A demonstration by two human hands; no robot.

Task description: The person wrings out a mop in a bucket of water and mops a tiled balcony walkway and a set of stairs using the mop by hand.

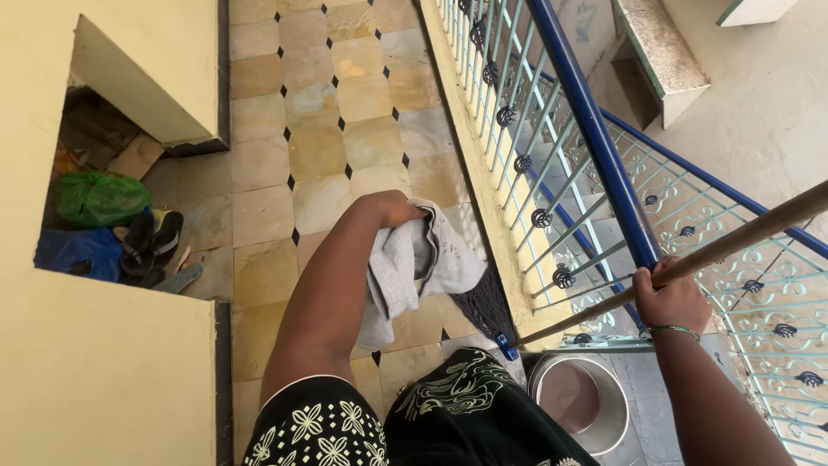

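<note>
My left hand (pixel 392 210) is closed on a grey cloth (pixel 416 266) that hangs crumpled below it, over the tiled floor (pixel 321 155). My right hand (pixel 669 298), with a bangle at the wrist, grips a long wooden stick (pixel 742 237) that slants from the upper right down to a blue fitting (pixel 506 347) near the floor. That hand is beside the blue handrail (pixel 595 129) of the railing. My black patterned clothing fills the bottom of the view.
A metal bucket (pixel 586 404) stands below the railing at the bottom right. On the left, a yellow wall has an alcove holding a green bag (pixel 99 198), a blue bag (pixel 73 250) and dark sandals (pixel 151 242). The pale metal railing (pixel 552 173) runs along the floor's right edge.
</note>
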